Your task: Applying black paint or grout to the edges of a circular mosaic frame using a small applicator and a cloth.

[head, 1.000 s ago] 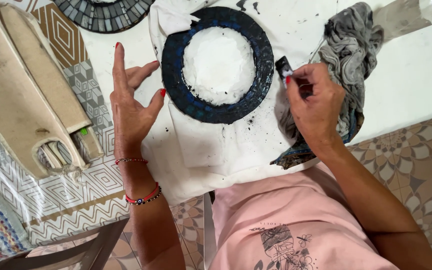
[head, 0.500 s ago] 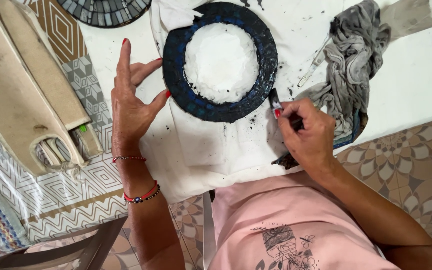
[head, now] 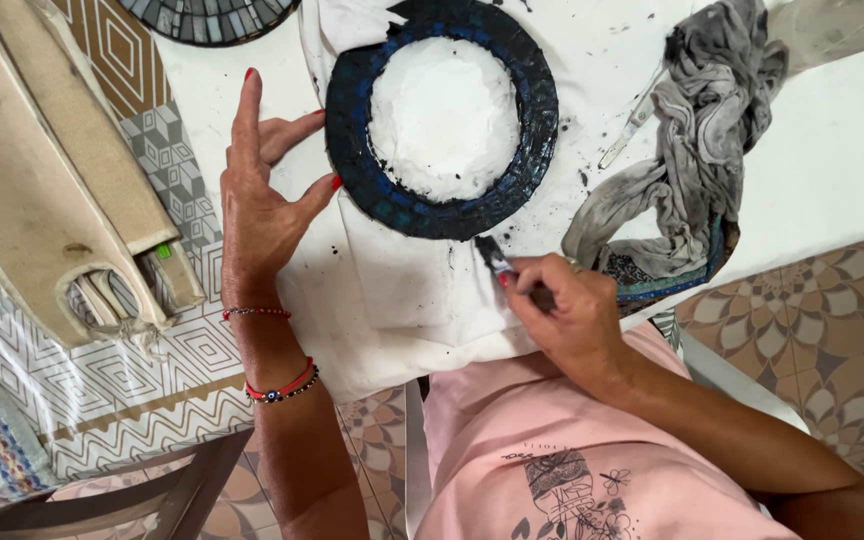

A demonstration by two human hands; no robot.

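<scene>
Fingers of the right hand (head: 562, 310) clench a small tool (head: 492, 255) at the mosaic ring's (head: 442, 205) edge.
Left hand (head: 257, 200) spread, thumb steadying; the ring looks stiff, brittle: hold its outer rim.

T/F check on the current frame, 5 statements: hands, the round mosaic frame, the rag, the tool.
1. The right hand grips a small dark tool whose tip is at the lower edge of the round mosaic frame. True.
2. The left hand is clenched in a fist on the frame. False: its fingers are spread, with the thumb tip at the frame's left rim.
3. The grey rag lies bunched to the right of the frame. True.
4. The frame's middle is filled with blue tiles. False: the middle is white; the dark blue tiles form the ring.
5. The frame sits on a white cloth speckled with dark crumbs. True.
</scene>
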